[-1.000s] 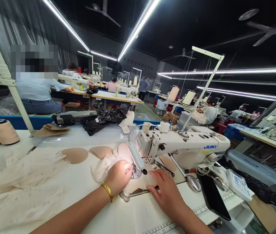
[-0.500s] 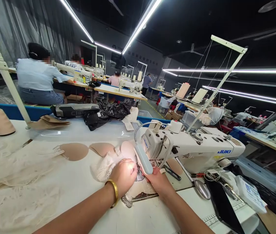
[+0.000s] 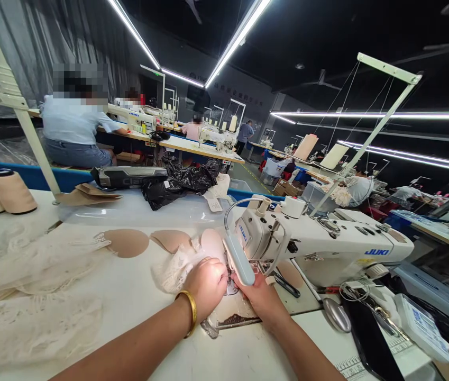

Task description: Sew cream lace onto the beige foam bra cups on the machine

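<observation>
Cream lace fabric [image 3: 172,269] with a bra cup [image 3: 211,242] lies bunched at the needle end of a white JUKI sewing machine [image 3: 327,238]. My left hand [image 3: 207,283], wearing a gold bangle, is closed on the edge of this lace, left of the needle. Just right of the needle, my right hand [image 3: 258,290] has its fingers pinched together near the metal plate [image 3: 231,287]. A grey lamp head [image 3: 240,259] partly covers those fingertips, and what they hold cannot be made out. Two more beige cups, one round [image 3: 127,242] and one folded [image 3: 171,239], lie behind the lace.
Loose lace pieces [image 3: 37,307] spread over the left of the table. Thread cones [image 3: 12,191] stand behind them. Black thread snips [image 3: 286,284], a silver computer mouse [image 3: 336,315] and a phone [image 3: 375,338] lie on the right. A person [image 3: 75,127] sits at another machine.
The whole view has shifted slightly, so things sit a little further right. Both hands keep nearly the same pose beside the needle.
</observation>
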`<state>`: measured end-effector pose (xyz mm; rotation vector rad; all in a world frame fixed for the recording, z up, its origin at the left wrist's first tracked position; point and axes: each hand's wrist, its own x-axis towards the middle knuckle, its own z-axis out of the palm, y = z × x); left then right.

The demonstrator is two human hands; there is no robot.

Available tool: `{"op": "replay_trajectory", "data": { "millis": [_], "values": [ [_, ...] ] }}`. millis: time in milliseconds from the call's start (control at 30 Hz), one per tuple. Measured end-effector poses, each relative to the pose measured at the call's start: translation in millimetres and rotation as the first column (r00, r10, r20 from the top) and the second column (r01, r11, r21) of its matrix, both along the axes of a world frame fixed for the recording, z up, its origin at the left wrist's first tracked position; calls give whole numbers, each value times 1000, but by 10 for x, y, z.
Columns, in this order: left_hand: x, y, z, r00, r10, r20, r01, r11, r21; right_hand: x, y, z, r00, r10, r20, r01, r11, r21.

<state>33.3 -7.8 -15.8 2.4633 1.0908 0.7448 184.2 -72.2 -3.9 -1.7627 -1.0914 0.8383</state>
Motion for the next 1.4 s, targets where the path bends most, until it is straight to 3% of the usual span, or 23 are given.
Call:
{"op": "replay_trajectory", "data": {
  "millis": [233,667,1400],
  "values": [
    [6,-5,-11,1000,7,-17,-7,1000,-7,3,13,-39,1000,-7,1,7,1000,7],
    [6,-17,13,999,-2,-33,2,1000,-7,-7,-47,101,1000,17,19,-18,1000,12],
    [18,-15,9,998,5,-63,-4,1000,21,64,67,-241,998,-55,32,54,998,35]
  ]
}}
